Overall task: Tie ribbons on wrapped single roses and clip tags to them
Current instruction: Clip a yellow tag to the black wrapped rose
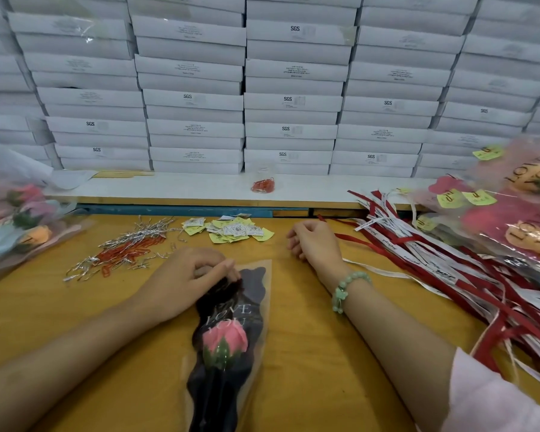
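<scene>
Wrapper corner hidden under left hand

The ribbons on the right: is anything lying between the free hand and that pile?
Nothing visible. The right hand rests on the table just beside the ribbons, and the nearest red strand lies close by it. The left hand pinches the wrapped rose, off to the other side.

The wrapped rose runs off the bottom edge.
</scene>
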`<state>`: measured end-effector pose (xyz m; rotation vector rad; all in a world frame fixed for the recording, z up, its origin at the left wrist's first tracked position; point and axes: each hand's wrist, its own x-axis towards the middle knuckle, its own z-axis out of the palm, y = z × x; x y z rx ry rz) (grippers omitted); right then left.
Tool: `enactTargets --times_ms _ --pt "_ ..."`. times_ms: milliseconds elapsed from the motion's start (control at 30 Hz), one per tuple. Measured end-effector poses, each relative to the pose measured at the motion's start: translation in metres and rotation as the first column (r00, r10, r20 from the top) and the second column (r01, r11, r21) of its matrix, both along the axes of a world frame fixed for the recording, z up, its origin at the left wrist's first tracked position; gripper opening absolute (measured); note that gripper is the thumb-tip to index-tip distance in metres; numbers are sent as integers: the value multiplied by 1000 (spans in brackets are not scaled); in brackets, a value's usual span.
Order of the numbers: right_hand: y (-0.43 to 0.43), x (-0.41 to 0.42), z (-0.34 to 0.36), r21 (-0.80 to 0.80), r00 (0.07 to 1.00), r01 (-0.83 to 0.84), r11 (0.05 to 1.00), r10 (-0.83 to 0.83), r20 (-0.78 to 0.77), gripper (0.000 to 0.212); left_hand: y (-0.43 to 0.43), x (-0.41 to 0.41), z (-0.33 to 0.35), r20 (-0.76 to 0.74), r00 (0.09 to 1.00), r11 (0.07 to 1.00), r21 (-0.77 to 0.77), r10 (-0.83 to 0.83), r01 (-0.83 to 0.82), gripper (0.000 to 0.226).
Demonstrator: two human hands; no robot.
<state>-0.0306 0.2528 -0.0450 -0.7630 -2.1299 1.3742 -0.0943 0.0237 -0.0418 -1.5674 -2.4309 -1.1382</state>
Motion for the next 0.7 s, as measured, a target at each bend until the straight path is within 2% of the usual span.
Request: enactTargets --times_ms 100,167,233,333,400,467,600,700 --pt "-1 -1 1 0 1000 -7 1000 7 0 30 -2 -11 -4 -183 965 982 58 187 -179 27" --pt "-2 -1 1 2 1000 -10 1000 10 1 30 -3 -17 -6 -316 917 960 -58 244 -275 22" --pt "-3 -1 2 10 1000 -16 1000 16 1 30 -3 -22 -9 -419 880 915 -220 225 -339 30" --pt "-3 0 1 29 1000 -22 999 22 8 31 -2 -25 -9 -406 893 867 -354 195 -350 54" --pt "-3 0 0 33 1000 -30 999 30 2 31 -1 -27 -9 -348 923 849 -426 164 -312 73" --pt "-3 1 0 39 999 -37 999 37 -1 31 -1 -28 -9 -291 945 830 -482 150 -280 83" --pt "-3 1 -1 45 999 -48 998 48 1 30 0 -30 -11 -321 938 810 -511 130 -288 84" --pt "-2 0 -1 55 998 -56 997 56 4 30 0 -29 -10 -404 906 849 -428 127 -309 80"
